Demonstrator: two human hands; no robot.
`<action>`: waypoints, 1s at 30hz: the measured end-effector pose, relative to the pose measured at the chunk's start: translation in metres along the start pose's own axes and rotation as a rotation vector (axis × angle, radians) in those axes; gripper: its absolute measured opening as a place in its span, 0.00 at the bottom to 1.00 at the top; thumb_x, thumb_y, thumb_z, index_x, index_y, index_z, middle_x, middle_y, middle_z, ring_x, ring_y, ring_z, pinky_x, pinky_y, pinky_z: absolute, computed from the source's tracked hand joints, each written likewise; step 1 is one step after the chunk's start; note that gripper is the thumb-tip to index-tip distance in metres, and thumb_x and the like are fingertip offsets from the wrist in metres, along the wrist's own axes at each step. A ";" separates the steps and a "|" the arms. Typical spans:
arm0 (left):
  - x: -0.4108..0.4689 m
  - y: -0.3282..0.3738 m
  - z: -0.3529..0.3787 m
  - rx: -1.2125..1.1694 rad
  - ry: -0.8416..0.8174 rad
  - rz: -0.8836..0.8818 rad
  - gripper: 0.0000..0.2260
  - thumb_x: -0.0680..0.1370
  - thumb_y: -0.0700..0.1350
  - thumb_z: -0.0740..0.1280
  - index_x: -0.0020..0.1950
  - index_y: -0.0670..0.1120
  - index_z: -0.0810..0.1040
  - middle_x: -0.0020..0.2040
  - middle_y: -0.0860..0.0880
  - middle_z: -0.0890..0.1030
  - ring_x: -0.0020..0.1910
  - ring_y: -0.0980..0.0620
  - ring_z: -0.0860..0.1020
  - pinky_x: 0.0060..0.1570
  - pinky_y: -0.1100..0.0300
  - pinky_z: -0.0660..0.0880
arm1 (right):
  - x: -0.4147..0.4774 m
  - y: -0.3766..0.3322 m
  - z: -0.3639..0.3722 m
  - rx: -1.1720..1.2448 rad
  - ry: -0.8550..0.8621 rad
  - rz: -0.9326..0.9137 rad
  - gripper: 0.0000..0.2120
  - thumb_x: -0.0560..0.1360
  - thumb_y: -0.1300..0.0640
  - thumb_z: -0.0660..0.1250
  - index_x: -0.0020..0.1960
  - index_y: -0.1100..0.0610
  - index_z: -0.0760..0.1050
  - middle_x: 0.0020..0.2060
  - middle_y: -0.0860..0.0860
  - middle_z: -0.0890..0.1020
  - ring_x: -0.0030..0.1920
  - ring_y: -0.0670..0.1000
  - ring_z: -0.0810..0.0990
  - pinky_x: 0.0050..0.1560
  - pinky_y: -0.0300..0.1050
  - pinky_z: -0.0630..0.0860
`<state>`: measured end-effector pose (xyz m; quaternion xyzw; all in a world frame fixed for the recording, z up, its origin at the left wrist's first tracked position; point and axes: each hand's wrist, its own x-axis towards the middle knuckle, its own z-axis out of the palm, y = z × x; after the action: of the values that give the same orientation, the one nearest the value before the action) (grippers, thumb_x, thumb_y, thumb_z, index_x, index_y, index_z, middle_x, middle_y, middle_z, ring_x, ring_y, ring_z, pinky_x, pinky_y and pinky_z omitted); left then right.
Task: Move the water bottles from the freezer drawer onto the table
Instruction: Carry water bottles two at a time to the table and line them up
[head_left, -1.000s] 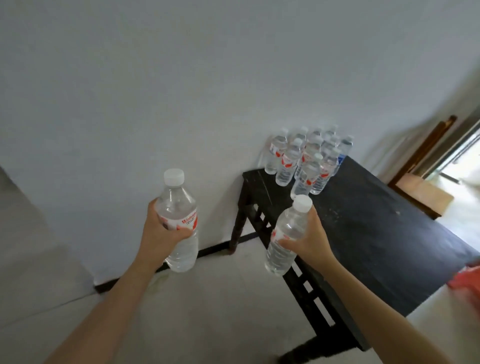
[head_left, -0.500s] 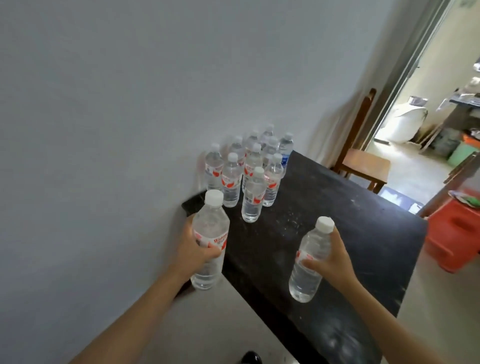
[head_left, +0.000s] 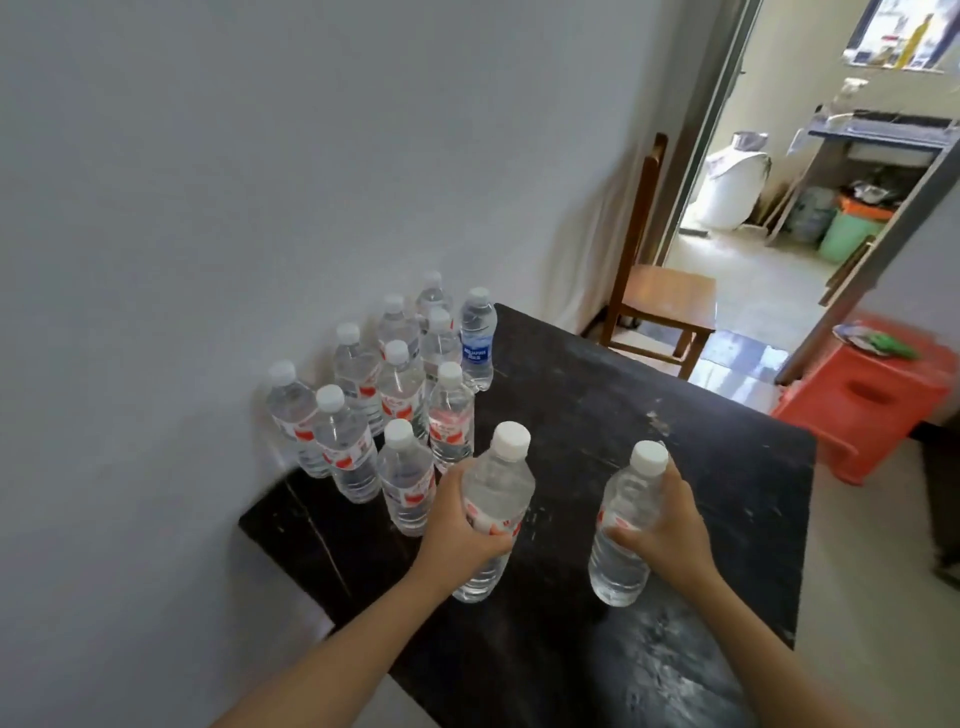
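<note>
Carrying surface: your black table (head_left: 649, 395) has one edge against the wall.
Chair: a wooden chair (head_left: 660, 296) stands beyond the surface's far corner, beside the doorway.
Stool: a red plastic stool (head_left: 872, 400) sits off the right edge.
Standing bottles: a cluster of water bottles (head_left: 400, 389) stands upright along the wall-side edge, with a blue-labelled bottle (head_left: 477, 343) at its far end.
Left bottle (head_left: 493, 514): your left hand (head_left: 457, 525) grips it round the middle, just beside the cluster's nearest bottle.
Right bottle (head_left: 626, 525): your right hand (head_left: 670, 525) grips it at the label, nearer the surface's middle.
Bases: you cannot tell if either touches the surface.
</note>
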<state>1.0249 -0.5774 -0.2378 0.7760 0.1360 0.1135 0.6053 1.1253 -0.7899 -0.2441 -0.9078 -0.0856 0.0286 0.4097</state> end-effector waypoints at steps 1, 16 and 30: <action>0.014 -0.001 0.008 0.008 -0.018 0.017 0.28 0.59 0.39 0.72 0.54 0.57 0.66 0.54 0.53 0.74 0.54 0.63 0.74 0.51 0.74 0.69 | 0.006 0.002 -0.001 -0.036 -0.005 0.009 0.48 0.61 0.56 0.79 0.73 0.50 0.55 0.60 0.56 0.71 0.60 0.59 0.73 0.59 0.57 0.73; 0.197 -0.031 0.068 -0.092 0.427 -0.003 0.25 0.61 0.31 0.71 0.55 0.45 0.72 0.53 0.46 0.76 0.53 0.50 0.74 0.52 0.75 0.68 | 0.162 -0.024 0.028 -0.245 -0.132 0.008 0.52 0.63 0.52 0.77 0.73 0.41 0.46 0.65 0.54 0.69 0.64 0.58 0.72 0.62 0.56 0.70; 0.232 -0.082 0.086 -0.089 0.760 -0.069 0.38 0.62 0.30 0.75 0.64 0.56 0.62 0.59 0.49 0.69 0.58 0.55 0.71 0.59 0.60 0.69 | 0.288 -0.061 0.126 0.059 -0.182 -0.067 0.38 0.63 0.52 0.78 0.66 0.51 0.60 0.60 0.50 0.73 0.61 0.50 0.72 0.60 0.46 0.71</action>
<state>1.2652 -0.5561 -0.3351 0.6466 0.3718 0.3783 0.5482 1.3852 -0.6060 -0.2767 -0.8856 -0.1520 0.0997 0.4274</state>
